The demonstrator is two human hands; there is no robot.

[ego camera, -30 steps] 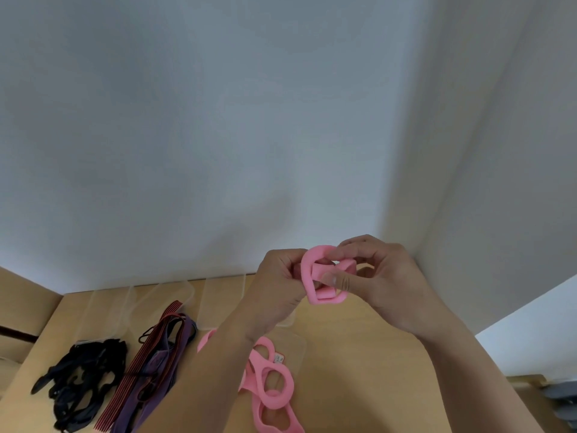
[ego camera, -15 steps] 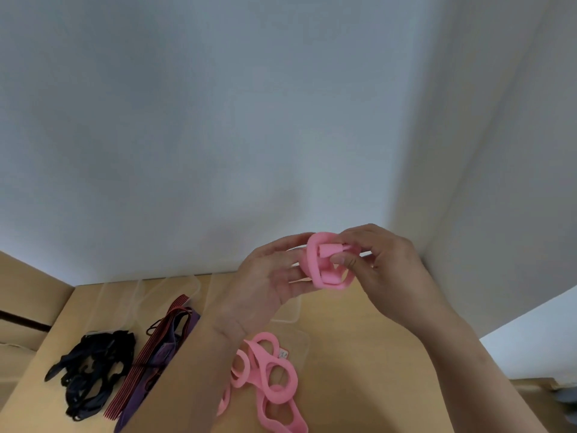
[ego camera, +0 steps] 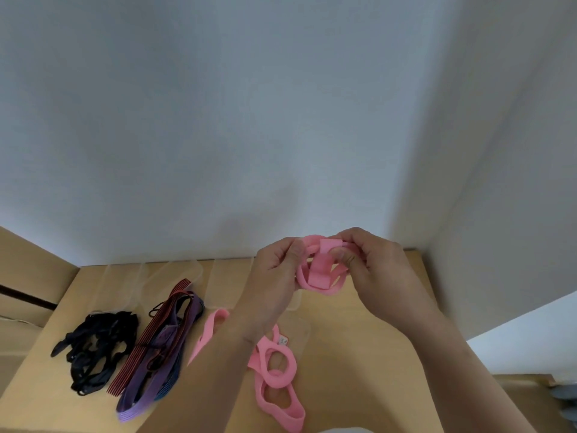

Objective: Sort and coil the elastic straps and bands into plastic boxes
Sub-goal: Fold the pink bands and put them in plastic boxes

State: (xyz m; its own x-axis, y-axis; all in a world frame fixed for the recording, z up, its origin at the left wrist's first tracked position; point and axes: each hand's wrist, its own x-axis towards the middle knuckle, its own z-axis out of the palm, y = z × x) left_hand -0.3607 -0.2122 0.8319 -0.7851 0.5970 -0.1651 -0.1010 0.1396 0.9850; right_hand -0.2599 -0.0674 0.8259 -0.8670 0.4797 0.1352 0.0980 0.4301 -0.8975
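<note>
**Pink band (ego camera: 321, 276) bunched up between two hands**

Hangs in the air over the far side of the wooden table (ego camera: 359, 339), in front of the pale wall (ego camera: 218, 120). Pinched on one side by the left hand (ego camera: 278, 276), with thumb and fingers curled round the loops. Pinched on the other side by the right hand (ego camera: 374, 270), with fingertips curled over the top edge. Both hands close together, with only the bunch between them.

Folded into a few loops. Top edge lying flat from left to right, from one hand to the other. Loops drooping down below the fingers. One flat strip crossing the middle from top to bottom.

Down on the table, partly under the left arm, more pink bands (ego camera: 281, 415) in a chain of rings, long way running from far to near. Left of those, a red-and-black striped strap (ego camera: 140, 348) and a purple strap (ego camera: 137, 401), lying together and slanted from far right to near left. Further left, a heap of black straps (ego camera: 93, 348). Behind the heaps, close to the wall, clear plastic boxes (ego camera: 175, 276), hard to see well.
</note>
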